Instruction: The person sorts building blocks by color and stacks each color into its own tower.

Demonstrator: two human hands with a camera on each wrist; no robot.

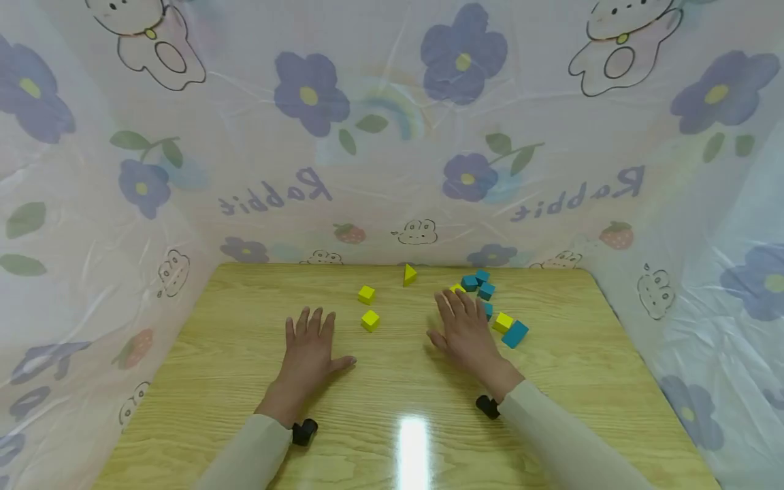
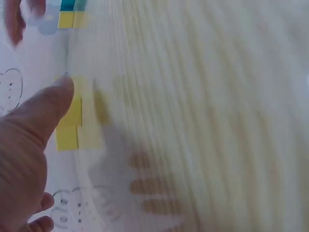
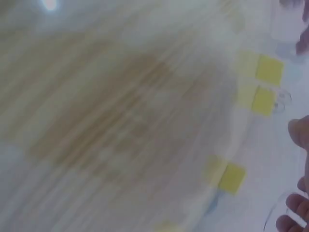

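My left hand [image 1: 308, 355] is over the left part of the wooden table, fingers spread and thumb out, holding nothing. Two yellow cubes, a rear one [image 1: 366, 295] and a front one [image 1: 370, 320], lie to the right of its fingertips. My right hand [image 1: 468, 340] has its fingers extended beside a group of blue and yellow blocks, partly covering a yellow block [image 1: 456, 288] and a blue block [image 1: 488, 311]. Just right of it lie a yellow block [image 1: 503, 322] and a flat blue block [image 1: 515, 334]. In the left wrist view the thumb [image 2: 43, 108] overlaps yellow blocks [image 2: 67, 138].
A yellow triangular block [image 1: 410, 275] stands near the table's back edge. Several small blue blocks [image 1: 469, 283] sit beyond the right hand. Patterned cloth [image 1: 380, 163] encloses the wooden table [image 1: 226, 381] at the back and both sides.
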